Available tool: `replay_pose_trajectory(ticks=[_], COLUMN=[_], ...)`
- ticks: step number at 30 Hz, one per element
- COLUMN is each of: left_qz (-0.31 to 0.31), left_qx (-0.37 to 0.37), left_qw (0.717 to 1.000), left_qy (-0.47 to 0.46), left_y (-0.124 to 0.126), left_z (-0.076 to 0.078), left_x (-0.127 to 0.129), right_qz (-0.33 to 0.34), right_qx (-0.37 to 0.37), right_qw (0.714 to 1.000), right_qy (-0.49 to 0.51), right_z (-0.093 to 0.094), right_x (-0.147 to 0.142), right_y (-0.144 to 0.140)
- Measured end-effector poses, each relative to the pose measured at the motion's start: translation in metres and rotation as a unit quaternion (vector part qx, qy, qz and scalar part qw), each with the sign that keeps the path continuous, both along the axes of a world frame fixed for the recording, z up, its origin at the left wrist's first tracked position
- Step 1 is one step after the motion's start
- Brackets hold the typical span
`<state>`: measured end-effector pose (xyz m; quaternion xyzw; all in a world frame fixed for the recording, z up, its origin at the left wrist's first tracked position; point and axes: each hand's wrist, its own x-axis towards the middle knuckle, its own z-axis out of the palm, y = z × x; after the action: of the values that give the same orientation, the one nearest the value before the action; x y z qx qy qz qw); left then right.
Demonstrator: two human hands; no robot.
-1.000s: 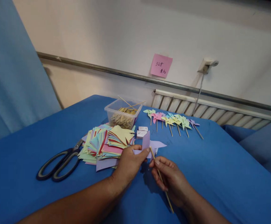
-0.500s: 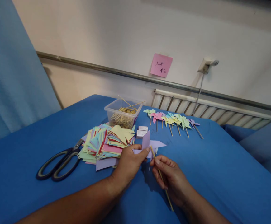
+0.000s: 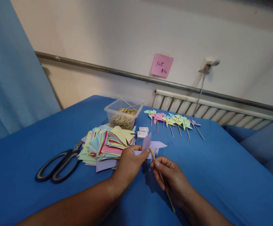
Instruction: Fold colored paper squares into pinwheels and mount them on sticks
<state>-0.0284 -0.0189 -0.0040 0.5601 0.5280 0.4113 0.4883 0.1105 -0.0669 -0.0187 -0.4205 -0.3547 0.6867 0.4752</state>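
My left hand (image 3: 132, 161) pinches a purple paper pinwheel (image 3: 158, 145) near its middle, its blades folded and pointing outward. Between the thumb and fingers of my right hand (image 3: 170, 172) is a thin wooden stick (image 3: 167, 191). The stick's upper tip meets the pinwheel's centre, and its lower end slants down toward me. Whether the two are joined cannot be seen. Beside my left hand lies a stack of cut coloured paper (image 3: 103, 147). Two small white boxes (image 3: 142, 135) sit just beyond the pinwheel.
A clear plastic box (image 3: 110, 113) of wooden sticks stands behind the paper. Dark-handled scissors (image 3: 56, 166) lie at left on the blue cloth (image 3: 21, 160). Several pinwheels on sticks (image 3: 184, 122) form a row at the back right, before a radiator (image 3: 221, 113).
The stick's tip has shifted very slightly up and left against the pinwheel. Both hands keep nearly the same place and grip.
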Motion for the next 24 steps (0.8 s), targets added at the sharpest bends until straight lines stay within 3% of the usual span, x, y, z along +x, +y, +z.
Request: replay_pose_trajectory(ticks=[12, 24], left_qz=[0.008, 0.008], left_qx=[0.014, 0.022], left_qw=[0.999, 0.998], left_qy=[0.040, 0.052], left_y=[-0.003, -0.002], left_z=[0.012, 0.010], left_x=[0.002, 0.002], right_qz=[-0.012, -0.024], right_qx=[0.001, 0.013], right_qw=[0.999, 0.996], right_qy=[-0.049, -0.087], right_z=[-0.003, -0.002], right_x=[-0.003, -0.005], right_y=[0.004, 0.007])
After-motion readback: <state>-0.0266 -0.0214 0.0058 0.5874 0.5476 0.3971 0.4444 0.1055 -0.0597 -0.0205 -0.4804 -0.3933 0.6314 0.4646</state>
